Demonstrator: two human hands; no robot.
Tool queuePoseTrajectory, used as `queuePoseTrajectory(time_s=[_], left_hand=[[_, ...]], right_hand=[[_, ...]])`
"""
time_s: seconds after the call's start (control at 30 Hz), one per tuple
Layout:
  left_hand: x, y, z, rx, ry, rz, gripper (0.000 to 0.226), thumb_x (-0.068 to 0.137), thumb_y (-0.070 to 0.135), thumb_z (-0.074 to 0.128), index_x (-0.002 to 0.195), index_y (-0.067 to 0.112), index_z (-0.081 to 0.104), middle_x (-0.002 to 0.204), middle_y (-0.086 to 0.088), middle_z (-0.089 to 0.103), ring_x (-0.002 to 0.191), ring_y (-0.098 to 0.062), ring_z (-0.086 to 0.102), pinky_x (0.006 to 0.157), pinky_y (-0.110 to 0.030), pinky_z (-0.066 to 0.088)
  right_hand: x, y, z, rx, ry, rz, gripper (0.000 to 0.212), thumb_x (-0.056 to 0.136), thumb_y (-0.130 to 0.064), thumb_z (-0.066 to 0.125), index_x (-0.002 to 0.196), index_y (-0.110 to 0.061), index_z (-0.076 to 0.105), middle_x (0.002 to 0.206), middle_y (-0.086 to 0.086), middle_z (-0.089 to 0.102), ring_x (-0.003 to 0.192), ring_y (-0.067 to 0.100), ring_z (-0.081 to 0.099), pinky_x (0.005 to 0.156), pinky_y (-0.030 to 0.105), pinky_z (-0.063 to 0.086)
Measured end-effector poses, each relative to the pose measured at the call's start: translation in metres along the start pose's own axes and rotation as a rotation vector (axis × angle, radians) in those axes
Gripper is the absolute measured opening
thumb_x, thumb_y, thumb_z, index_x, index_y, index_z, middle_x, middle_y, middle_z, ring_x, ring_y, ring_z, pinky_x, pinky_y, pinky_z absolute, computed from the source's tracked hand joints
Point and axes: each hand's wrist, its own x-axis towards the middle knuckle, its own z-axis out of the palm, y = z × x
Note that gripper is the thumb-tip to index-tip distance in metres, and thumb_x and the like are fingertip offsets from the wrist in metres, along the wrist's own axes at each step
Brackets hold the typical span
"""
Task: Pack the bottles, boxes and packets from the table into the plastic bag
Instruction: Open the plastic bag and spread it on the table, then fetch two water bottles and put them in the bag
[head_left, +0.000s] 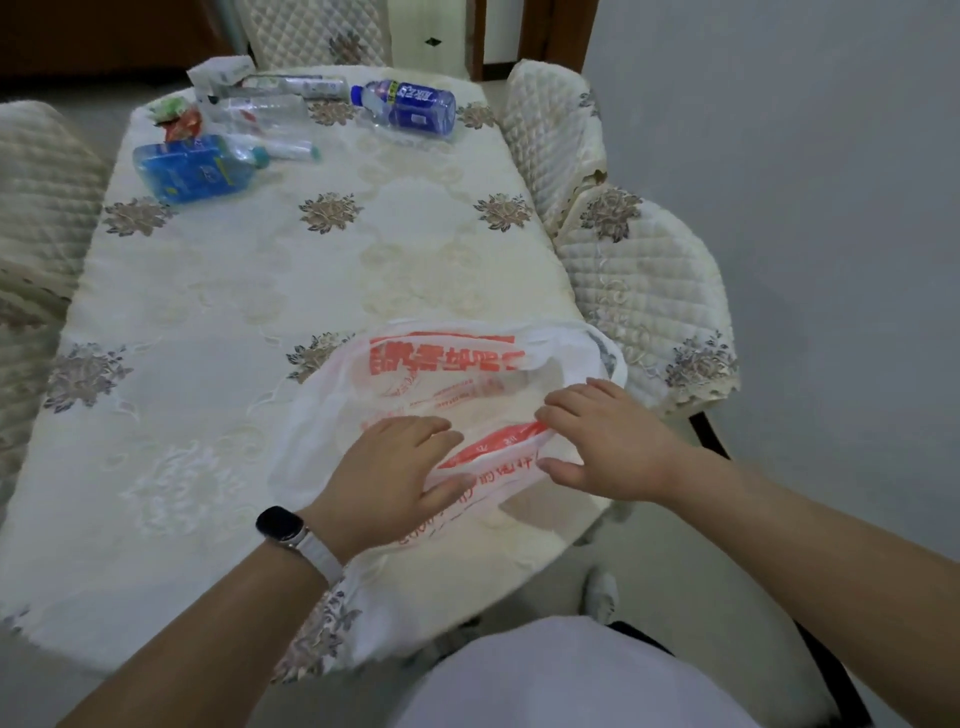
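Observation:
A white plastic bag with red print lies on the near right part of the table. My left hand and my right hand both pinch the bag's near edge, pulling it apart. At the far end lie a blue-labelled bottle, a blue flat bottle, clear bottles, a tube, a red and green packet and a white box. Nothing shows inside the bag.
Quilted chairs stand at the right, the left and the far end. The embroidered cream cloth hangs over the table's edges. A grey wall runs along the right side.

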Motion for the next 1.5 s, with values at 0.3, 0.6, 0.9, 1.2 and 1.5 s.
queuePoseTrajectory(time_s=[0.3,0.6,0.9,1.2,1.5], left_hand=[[0.039,0.077,-0.004,0.044,0.070,-0.045,0.050,0.094,0.056,0.049,0.127,0.020,0.061,0.132,-0.004,0.061,0.117,-0.025,0.059,0.095,-0.043,0.051],[0.134,0.206,0.011,0.155,0.123,0.062,0.046,0.094,0.048,0.053,0.127,0.018,0.063,0.133,-0.007,0.061,0.117,-0.030,0.058,0.097,-0.045,0.047],[0.214,0.305,0.026,0.169,0.151,0.094,0.043,0.090,0.038,0.055,0.125,0.015,0.063,0.132,-0.010,0.061,0.116,-0.032,0.059,0.094,-0.047,0.049],[0.300,0.331,0.039,0.236,0.168,0.186,0.042,0.086,0.036,0.058,0.123,0.015,0.062,0.132,-0.010,0.059,0.116,-0.032,0.057,0.093,-0.045,0.046],[0.436,0.318,0.068,0.206,0.205,0.157,0.047,0.086,0.037,0.056,0.125,0.012,0.062,0.129,-0.012,0.060,0.112,-0.032,0.057,0.093,-0.044,0.045]], right_hand=[[-0.050,0.033,-0.011,0.013,0.199,0.081,0.051,0.087,-0.057,0.049,0.118,-0.018,0.062,0.123,0.001,0.061,0.115,0.024,0.055,0.102,0.040,0.037],[-0.159,0.138,-0.033,0.017,0.342,0.198,0.051,0.084,-0.052,0.056,0.120,-0.016,0.063,0.124,0.003,0.061,0.117,0.026,0.053,0.103,0.043,0.036],[-0.245,0.229,-0.048,-0.002,0.312,0.332,0.055,0.087,-0.057,0.044,0.118,-0.017,0.063,0.126,0.004,0.059,0.119,0.026,0.052,0.106,0.045,0.034],[-0.263,0.302,-0.065,-0.024,0.427,0.376,0.055,0.085,-0.052,0.048,0.120,-0.012,0.063,0.125,0.008,0.061,0.115,0.028,0.055,0.102,0.046,0.039],[-0.221,0.424,-0.074,-0.072,0.368,0.379,0.055,0.088,-0.050,0.049,0.127,-0.014,0.058,0.133,0.008,0.056,0.121,0.028,0.051,0.105,0.047,0.036]])
